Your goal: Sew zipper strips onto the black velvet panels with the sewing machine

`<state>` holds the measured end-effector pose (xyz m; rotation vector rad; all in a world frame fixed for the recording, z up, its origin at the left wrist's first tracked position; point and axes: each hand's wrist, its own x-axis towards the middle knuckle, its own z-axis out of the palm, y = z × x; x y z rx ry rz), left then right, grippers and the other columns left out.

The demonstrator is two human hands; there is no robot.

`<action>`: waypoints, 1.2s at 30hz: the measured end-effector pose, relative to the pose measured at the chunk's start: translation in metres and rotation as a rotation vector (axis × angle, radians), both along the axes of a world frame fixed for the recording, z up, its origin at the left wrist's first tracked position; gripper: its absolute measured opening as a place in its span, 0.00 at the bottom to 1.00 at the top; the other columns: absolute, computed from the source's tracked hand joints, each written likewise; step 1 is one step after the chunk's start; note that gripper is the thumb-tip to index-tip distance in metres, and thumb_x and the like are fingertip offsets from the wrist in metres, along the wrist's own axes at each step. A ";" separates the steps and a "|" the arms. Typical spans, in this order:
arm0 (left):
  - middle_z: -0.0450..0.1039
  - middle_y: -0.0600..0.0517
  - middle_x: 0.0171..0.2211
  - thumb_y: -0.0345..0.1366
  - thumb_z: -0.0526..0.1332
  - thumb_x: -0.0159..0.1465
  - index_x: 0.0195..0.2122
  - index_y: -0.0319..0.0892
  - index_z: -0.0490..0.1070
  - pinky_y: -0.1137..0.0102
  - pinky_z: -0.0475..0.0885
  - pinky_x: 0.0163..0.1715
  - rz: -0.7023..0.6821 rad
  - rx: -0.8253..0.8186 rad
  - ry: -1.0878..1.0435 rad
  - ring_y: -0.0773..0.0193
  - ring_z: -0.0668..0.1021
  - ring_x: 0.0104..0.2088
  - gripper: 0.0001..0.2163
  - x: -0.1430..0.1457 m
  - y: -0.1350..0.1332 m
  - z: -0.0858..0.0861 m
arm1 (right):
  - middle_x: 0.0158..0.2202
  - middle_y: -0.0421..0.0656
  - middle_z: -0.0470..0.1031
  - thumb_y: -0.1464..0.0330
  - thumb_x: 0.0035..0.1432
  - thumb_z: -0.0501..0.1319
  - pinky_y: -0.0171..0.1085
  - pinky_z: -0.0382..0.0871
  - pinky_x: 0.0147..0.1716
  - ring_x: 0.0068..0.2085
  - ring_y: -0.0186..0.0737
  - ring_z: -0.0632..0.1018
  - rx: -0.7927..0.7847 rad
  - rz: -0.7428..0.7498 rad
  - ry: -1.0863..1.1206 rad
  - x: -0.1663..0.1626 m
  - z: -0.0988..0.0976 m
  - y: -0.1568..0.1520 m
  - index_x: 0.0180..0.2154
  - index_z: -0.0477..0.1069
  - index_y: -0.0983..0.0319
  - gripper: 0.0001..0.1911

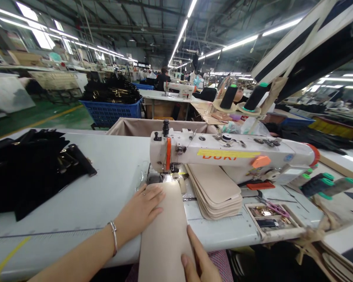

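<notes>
A long beige panel with a rounded end reaches from the front edge of the table up to the presser foot of a white sewing machine. My left hand, with a silver bracelet at the wrist, lies flat on the panel's left side near the foot, fingers stretched out. At the panel's right edge, closer to me, my right hand holds it with the thumb on top and the index finger along the edge; its other fingers are hidden. A stack of similar beige panels lies right of the needle area, partly under the machine arm.
Black pieces with metal fittings are heaped on the table's left. A small parts tray with pink-handled scissors sits at the right, near several thread cones. A fabric-lined bin stands behind the table.
</notes>
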<state>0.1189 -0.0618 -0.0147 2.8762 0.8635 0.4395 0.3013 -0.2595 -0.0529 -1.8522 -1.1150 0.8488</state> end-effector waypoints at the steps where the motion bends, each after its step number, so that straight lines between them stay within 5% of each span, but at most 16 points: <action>1: 0.65 0.47 0.62 0.41 0.56 0.70 0.60 0.47 0.66 0.49 0.56 0.65 0.008 -0.009 -0.001 0.53 0.67 0.62 0.18 0.000 0.004 -0.002 | 0.56 0.46 0.73 0.54 0.62 0.56 0.43 0.69 0.55 0.57 0.51 0.74 0.010 0.010 -0.006 0.000 -0.001 0.005 0.63 0.62 0.62 0.32; 8: 0.64 0.47 0.61 0.40 0.55 0.70 0.58 0.48 0.68 0.50 0.55 0.67 0.019 -0.106 -0.128 0.52 0.64 0.63 0.17 0.005 0.029 -0.010 | 0.60 0.49 0.68 0.56 0.64 0.53 0.44 0.67 0.57 0.59 0.49 0.71 0.058 0.037 -0.037 -0.001 -0.002 0.031 0.65 0.60 0.65 0.32; 23: 0.64 0.46 0.61 0.39 0.53 0.71 0.59 0.47 0.67 0.50 0.54 0.67 0.040 -0.098 -0.097 0.54 0.64 0.64 0.17 0.009 0.034 -0.014 | 0.55 0.50 0.73 0.59 0.64 0.51 0.42 0.73 0.51 0.52 0.49 0.77 0.058 0.083 -0.122 0.003 -0.008 0.035 0.64 0.60 0.67 0.31; 26: 0.64 0.46 0.62 0.39 0.54 0.71 0.60 0.47 0.67 0.50 0.54 0.67 0.023 -0.116 -0.087 0.54 0.64 0.64 0.17 0.009 0.030 -0.008 | 0.48 0.50 0.78 0.59 0.65 0.50 0.41 0.76 0.43 0.45 0.50 0.81 0.022 0.199 -0.269 0.015 -0.004 0.037 0.65 0.59 0.64 0.30; 29: 0.64 0.48 0.63 0.40 0.52 0.71 0.62 0.49 0.65 0.53 0.56 0.66 -0.021 -0.176 -0.023 0.56 0.64 0.64 0.18 -0.022 0.037 0.006 | 0.48 0.52 0.78 0.59 0.67 0.49 0.42 0.77 0.40 0.42 0.51 0.82 0.058 0.407 -0.556 0.030 0.006 0.057 0.60 0.68 0.62 0.25; 31: 0.65 0.50 0.63 0.40 0.50 0.72 0.61 0.49 0.65 0.55 0.53 0.67 0.154 -0.124 0.027 0.58 0.65 0.64 0.18 -0.069 0.049 0.020 | 0.50 0.52 0.76 0.59 0.68 0.50 0.48 0.75 0.46 0.46 0.53 0.79 0.197 0.480 -0.730 0.034 0.014 0.082 0.54 0.72 0.59 0.21; 33: 0.64 0.47 0.63 0.40 0.49 0.71 0.60 0.46 0.67 0.52 0.50 0.67 0.554 0.030 0.083 0.54 0.64 0.65 0.18 -0.131 0.061 0.036 | 0.55 0.51 0.72 0.60 0.67 0.52 0.54 0.70 0.54 0.53 0.55 0.75 0.343 0.528 -0.840 0.032 0.019 0.109 0.55 0.71 0.58 0.20; 34: 0.62 0.45 0.64 0.41 0.51 0.70 0.60 0.45 0.65 0.51 0.52 0.66 0.810 0.091 0.125 0.50 0.63 0.65 0.19 -0.163 0.067 0.043 | 0.58 0.50 0.69 0.61 0.67 0.53 0.55 0.67 0.57 0.56 0.55 0.72 0.395 0.554 -0.870 0.029 0.020 0.122 0.58 0.69 0.57 0.20; 36: 0.67 0.35 0.59 0.41 0.55 0.66 0.58 0.36 0.66 0.47 0.62 0.58 0.997 0.086 0.161 0.40 0.70 0.58 0.22 -0.221 0.077 0.055 | 0.61 0.48 0.65 0.63 0.67 0.54 0.56 0.63 0.60 0.60 0.53 0.68 0.448 0.588 -0.899 0.023 0.019 0.140 0.61 0.65 0.57 0.22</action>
